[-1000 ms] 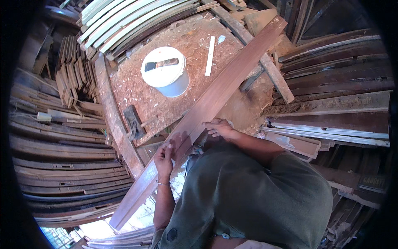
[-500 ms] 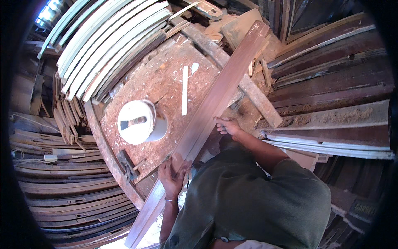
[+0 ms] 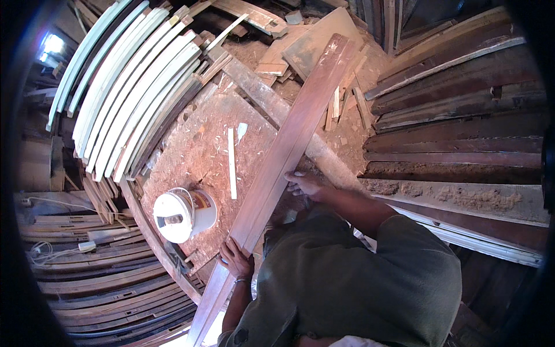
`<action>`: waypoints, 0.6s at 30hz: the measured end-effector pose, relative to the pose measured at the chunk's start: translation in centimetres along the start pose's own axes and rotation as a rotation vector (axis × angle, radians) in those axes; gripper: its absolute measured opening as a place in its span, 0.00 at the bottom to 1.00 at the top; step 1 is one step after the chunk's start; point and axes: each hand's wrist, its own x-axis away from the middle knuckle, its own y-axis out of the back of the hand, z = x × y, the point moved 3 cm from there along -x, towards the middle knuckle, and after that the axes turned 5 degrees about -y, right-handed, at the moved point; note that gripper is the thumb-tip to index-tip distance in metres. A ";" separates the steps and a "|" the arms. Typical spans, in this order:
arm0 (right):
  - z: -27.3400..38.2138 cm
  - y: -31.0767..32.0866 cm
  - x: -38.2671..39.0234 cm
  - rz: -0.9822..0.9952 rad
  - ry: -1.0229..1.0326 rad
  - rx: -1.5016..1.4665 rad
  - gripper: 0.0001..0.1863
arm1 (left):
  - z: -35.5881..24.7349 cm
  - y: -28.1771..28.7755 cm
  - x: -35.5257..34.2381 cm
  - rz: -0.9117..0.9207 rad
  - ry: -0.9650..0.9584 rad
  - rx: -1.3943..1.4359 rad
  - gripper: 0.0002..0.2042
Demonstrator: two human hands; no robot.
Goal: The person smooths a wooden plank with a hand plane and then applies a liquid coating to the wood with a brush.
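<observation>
Across the sawdust-strewn floor [image 3: 191, 150] a long reddish-brown plank [image 3: 289, 144] runs diagonally. Both hands grip it: the left hand [image 3: 236, 257] closed on its left edge near the lower end, the right hand [image 3: 305, 184] clasping its right edge higher up. A white bucket [image 3: 180, 214] stands just left of the plank.

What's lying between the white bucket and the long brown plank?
In the head view, a thin pale wood strip lies on the sawdust-strewn board between the white bucket and the long plank.
</observation>
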 end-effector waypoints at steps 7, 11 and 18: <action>0.0 -0.7 0.1 0.119 0.012 -0.227 0.32 | 0.8 -2.0 -0.6 -0.007 0.004 -0.114 0.43; -0.1 -1.0 -0.8 0.052 0.150 -0.130 0.27 | 1.4 1.0 -1.9 0.209 -0.013 0.058 0.52; 4.1 -4.0 0.0 0.033 0.265 0.088 0.26 | 8.3 1.9 -5.4 0.559 -0.040 0.759 0.63</action>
